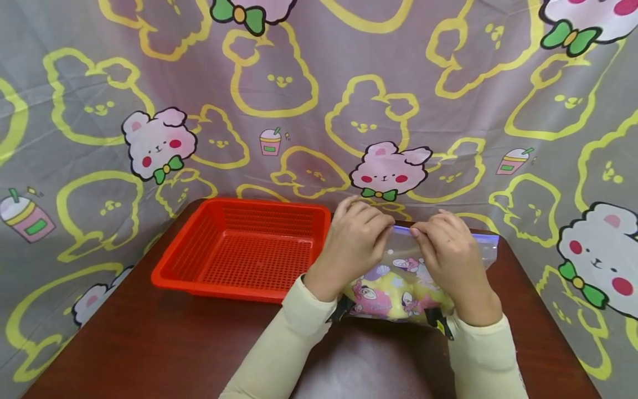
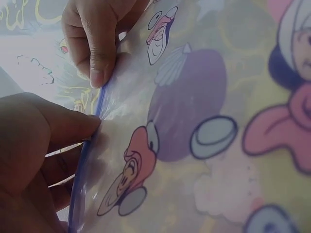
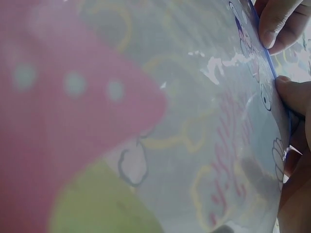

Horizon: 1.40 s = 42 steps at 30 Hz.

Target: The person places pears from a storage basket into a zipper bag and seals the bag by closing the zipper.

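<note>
A translucent plastic zip bag [image 1: 384, 288] with pink, purple and yellow cartoon prints stands at the right of the table, its blue-violet seal edge upward. My left hand [image 1: 356, 241] pinches that edge left of its middle. Close beside it, my right hand [image 1: 451, 257] pinches the same edge between thumb and fingers. In the left wrist view both thumbs press along the blue strip, the left hand [image 2: 43, 141] nearer the camera. In the right wrist view the printed bag [image 3: 194, 121] fills most of the picture. Its contents cannot be made out.
Left of the bag, a red perforated plastic basket [image 1: 239, 291] sits on the dark reddish-brown table [image 1: 149, 338]. Behind and at both sides hangs a grey curtain [image 1: 319, 127] printed with yellow outlines and rabbits. Dark wrist straps partly show under the forearms.
</note>
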{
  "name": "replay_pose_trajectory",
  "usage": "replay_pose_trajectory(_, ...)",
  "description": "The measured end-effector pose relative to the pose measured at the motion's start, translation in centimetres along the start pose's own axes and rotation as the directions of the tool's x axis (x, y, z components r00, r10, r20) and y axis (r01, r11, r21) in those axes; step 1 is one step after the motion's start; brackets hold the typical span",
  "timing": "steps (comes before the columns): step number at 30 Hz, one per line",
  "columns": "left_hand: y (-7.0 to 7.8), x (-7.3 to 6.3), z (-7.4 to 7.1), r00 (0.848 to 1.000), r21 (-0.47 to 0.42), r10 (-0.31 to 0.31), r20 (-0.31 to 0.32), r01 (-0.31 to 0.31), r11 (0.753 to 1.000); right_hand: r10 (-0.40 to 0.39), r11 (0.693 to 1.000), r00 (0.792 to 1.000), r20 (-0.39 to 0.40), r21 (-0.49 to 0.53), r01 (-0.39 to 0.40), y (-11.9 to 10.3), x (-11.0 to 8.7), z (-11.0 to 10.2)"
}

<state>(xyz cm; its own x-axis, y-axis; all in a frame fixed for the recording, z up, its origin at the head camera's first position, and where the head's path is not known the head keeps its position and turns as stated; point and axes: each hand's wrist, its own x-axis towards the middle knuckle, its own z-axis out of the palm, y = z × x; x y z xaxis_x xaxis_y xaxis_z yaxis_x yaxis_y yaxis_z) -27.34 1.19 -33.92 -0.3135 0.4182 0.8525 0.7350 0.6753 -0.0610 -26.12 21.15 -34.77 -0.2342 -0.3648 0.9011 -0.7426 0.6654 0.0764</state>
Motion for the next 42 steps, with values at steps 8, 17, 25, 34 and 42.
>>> replay_pose_trajectory(8,0.0,0.0,-0.3,1.000,0.014,-0.010,-0.002,0.010,1.000,-0.002,1.000,1.000,-0.006,0.003,0.002,0.1,0.1,-0.2)
replay_pose_trajectory(17,-0.2,0.0,-0.8,1.000,0.018,-0.019,0.015,0.019,1.000,0.003,1.000,1.000,0.003,0.004,-0.003,0.1,0.1,-0.2)
replay_pose_trajectory(25,-0.5,0.0,-0.9,1.000,0.026,-0.022,0.009,0.022,0.999,0.004,1.000,1.000,0.007,0.001,-0.004,0.1,0.1,-0.2)
replay_pose_trajectory(34,-0.7,0.1,-1.1,1.000,0.016,-0.025,0.000,0.025,1.000,0.011,1.000,1.000,0.004,-0.002,-0.011,0.2,0.2,-0.2)
replay_pose_trajectory(42,-0.9,0.1,-1.2,0.999,-0.005,-0.036,0.001,0.036,0.999,0.021,1.000,1.000,0.016,0.002,-0.021,0.3,0.3,-0.4)
